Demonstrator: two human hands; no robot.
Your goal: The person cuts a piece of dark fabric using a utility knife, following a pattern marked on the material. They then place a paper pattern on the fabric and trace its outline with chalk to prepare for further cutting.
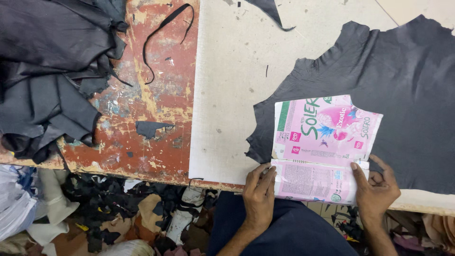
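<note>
Presently on view, item by item:

Pink packaging sheet (322,149): flattened printed wrapper, mostly pink with a green strip along its left edge and a small green corner at top; picture panel in deeper pink and blue toward the upper right. Irregular outline, notched at the top. Lower part folds over the near table edge as a paler pink panel of fine print. It lies at about 4 o'clock in the view, on top of the black leather hide (379,95).

Left hand (259,194): fingers flat and pressing the sheet's lower left corner at the table edge, not clenched.

Right hand (377,185): thumb laid on the sheet's lower right corner, other fingers curled loosely beside it on the hide.

Black leather hide: large, ragged-edged, spread at 2 to 3 o'clock.

Pale cutting board (227,95): off-white, under the hide, centre of view.

Table (161,95): worn red surface with yellow and blue paint patches, at 10 o'clock of the sheet.

Heap of black leather pieces (47,71): at 9 to 10 o'clock.

Thin black strip (163,33): looped, at 11 o'clock.

Offcuts (118,213): black and tan, on the floor at 7 o'clock.
</note>
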